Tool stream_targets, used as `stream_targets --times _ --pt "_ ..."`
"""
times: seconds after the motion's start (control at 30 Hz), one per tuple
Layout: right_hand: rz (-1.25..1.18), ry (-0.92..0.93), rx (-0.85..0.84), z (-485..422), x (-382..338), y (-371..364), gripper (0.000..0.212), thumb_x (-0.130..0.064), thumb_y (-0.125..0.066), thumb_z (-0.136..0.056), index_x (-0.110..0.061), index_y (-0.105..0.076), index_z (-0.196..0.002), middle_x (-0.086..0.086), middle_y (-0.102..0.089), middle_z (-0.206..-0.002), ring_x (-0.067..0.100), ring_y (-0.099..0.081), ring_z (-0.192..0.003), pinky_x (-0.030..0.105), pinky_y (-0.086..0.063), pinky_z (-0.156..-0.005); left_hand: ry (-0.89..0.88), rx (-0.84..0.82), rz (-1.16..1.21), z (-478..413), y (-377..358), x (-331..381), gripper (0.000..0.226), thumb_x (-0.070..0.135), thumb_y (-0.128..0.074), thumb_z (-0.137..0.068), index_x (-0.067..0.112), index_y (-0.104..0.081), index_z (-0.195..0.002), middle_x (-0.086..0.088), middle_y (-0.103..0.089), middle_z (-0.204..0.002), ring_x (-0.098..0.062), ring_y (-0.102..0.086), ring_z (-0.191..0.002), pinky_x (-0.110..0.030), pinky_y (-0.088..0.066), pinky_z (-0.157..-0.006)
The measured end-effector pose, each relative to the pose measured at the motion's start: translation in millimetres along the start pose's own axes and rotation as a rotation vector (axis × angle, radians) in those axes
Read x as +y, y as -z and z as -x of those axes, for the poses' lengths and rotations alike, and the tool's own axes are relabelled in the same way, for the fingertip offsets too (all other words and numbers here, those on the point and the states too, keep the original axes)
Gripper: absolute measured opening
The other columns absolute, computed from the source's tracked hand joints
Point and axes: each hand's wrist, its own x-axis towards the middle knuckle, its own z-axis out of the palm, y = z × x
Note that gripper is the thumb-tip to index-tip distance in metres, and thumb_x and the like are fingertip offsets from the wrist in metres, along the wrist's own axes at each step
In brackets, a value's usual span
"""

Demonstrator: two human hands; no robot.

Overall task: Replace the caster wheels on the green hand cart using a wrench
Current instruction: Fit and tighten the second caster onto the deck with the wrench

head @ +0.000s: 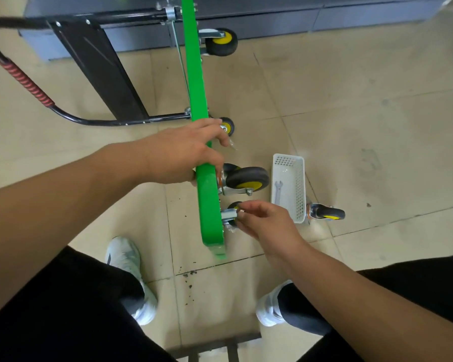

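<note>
The green hand cart (196, 82) stands on its side edge on the tiled floor, casters pointing right. My left hand (186, 152) grips the green deck's upper edge near the middle. My right hand (259, 218) pinches a small metal part at the mounting plate of the nearest caster (232, 214), low on the deck. A larger black and yellow caster (246, 178) sits just above it. Two more casters (221, 41) (228, 125) show farther along the deck. A silver wrench (278, 192) lies in the white basket (300, 184).
A loose caster (324, 213) lies on the floor right of the basket. The cart's black folded handle with red grip (26, 82) extends left. Grey cabinets (324, 14) line the far wall. My feet in white shoes (126, 257) stand below, with dark crumbs on the tiles.
</note>
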Motion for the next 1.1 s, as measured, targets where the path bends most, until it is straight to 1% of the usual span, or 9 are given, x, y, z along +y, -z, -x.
stream_targets --times 0.13,0.2,0.27,0.4,0.47,0.6,0.87,1.03,1.1 --pt "-0.107 -0.039 0.006 -12.1 2.9 -23.4 0.017 0.007 -0.068 -0.093 -0.007 -0.072 -0.102 0.009 -0.072 -0.095 0.020 -0.071 -0.090 0.031 -0.060 -0.089 0.026 -0.011 -0.004 1.9 -1.7 -2.8 0.043 0.022 -0.088 -0.072 0.036 -0.065 -0.106 0.000 -0.037 -0.145 -0.030 -0.016 -0.151 -0.058 -0.053 -0.093" --pt "-0.182 -0.052 0.016 -16.5 2.1 -30.6 0.016 0.008 -0.068 -0.092 -0.005 -0.070 -0.101 0.009 -0.072 -0.092 0.019 -0.072 -0.086 0.028 -0.060 -0.084 0.036 -0.016 -0.002 2.0 -2.8 -3.1 0.042 0.023 -0.087 -0.073 0.036 -0.065 -0.106 0.000 -0.036 -0.145 -0.030 -0.015 -0.151 -0.058 -0.055 -0.090" --pt "-0.256 -0.080 0.022 -19.6 1.3 -34.2 0.015 0.009 -0.068 -0.091 -0.002 -0.069 -0.102 0.013 -0.073 -0.095 0.018 -0.073 -0.082 0.024 -0.061 -0.079 0.044 -0.028 -0.003 1.9 -3.2 -3.6 0.041 0.024 -0.087 -0.074 0.036 -0.064 -0.106 0.000 -0.035 -0.145 -0.029 -0.013 -0.152 -0.058 -0.055 -0.089" --pt "-0.329 -0.133 -0.017 -20.9 2.0 -36.7 0.017 0.009 -0.069 -0.091 -0.001 -0.070 -0.104 0.018 -0.074 -0.104 0.024 -0.075 -0.090 0.028 -0.061 -0.082 0.046 -0.038 -0.014 1.8 -4.2 -4.0 0.042 0.024 -0.088 -0.073 0.036 -0.064 -0.106 0.001 -0.034 -0.145 -0.029 -0.013 -0.152 -0.058 -0.055 -0.091" --pt "-0.320 -0.140 -0.037 -20.7 3.0 -37.0 0.019 0.008 -0.070 -0.090 -0.002 -0.070 -0.106 0.019 -0.075 -0.107 0.028 -0.076 -0.094 0.030 -0.062 -0.082 0.042 -0.035 -0.018 1.8 -4.7 -4.0 0.043 0.025 -0.088 -0.072 0.037 -0.064 -0.105 0.001 -0.034 -0.145 -0.029 -0.015 -0.151 -0.058 -0.056 -0.089" --pt "-0.251 -0.110 -0.052 -20.8 5.1 -36.7 0.019 0.005 -0.072 -0.089 -0.006 -0.073 -0.104 0.018 -0.076 -0.110 0.032 -0.074 -0.102 0.037 -0.060 -0.092 0.037 -0.028 -0.010 1.8 -5.0 -4.3 0.043 0.024 -0.089 -0.071 0.037 -0.064 -0.105 0.001 -0.035 -0.144 -0.029 -0.016 -0.151 -0.058 -0.056 -0.086" --pt "-0.148 -0.121 -0.077 -25.3 6.6 -35.6 0.016 -0.009 -0.076 -0.091 -0.003 -0.074 -0.105 0.017 -0.076 -0.108 0.030 -0.074 -0.100 0.037 -0.061 -0.086 0.043 -0.035 -0.019 1.9 -4.5 -4.3 0.043 0.026 -0.089 -0.071 0.037 -0.065 -0.104 0.001 -0.036 -0.144 -0.029 -0.015 -0.151 -0.057 -0.057 -0.086" --pt "-0.096 -0.148 -0.068 -29.2 11.5 -36.6 0.026 -0.023 -0.082 -0.088 -0.004 -0.075 -0.103 0.024 -0.073 -0.112 0.043 -0.070 -0.108 0.048 -0.060 -0.095 0.042 -0.026 -0.012 2.6 -4.5 -3.8 0.042 0.026 -0.089 -0.072 0.038 -0.064 -0.104 0.001 -0.036 -0.144 -0.029 -0.015 -0.151 -0.057 -0.057 -0.084" --pt "-0.140 -0.145 -0.069 -29.1 14.2 -37.5 0.025 -0.024 -0.076 -0.093 -0.002 -0.072 -0.104 0.027 -0.071 -0.115 0.039 -0.071 -0.100 0.047 -0.060 -0.094 0.042 -0.025 -0.003 2.6 -4.5 -4.4 0.042 0.025 -0.088 -0.072 0.037 -0.064 -0.104 0.002 -0.035 -0.143 -0.029 -0.014 -0.152 -0.057 -0.057 -0.085"
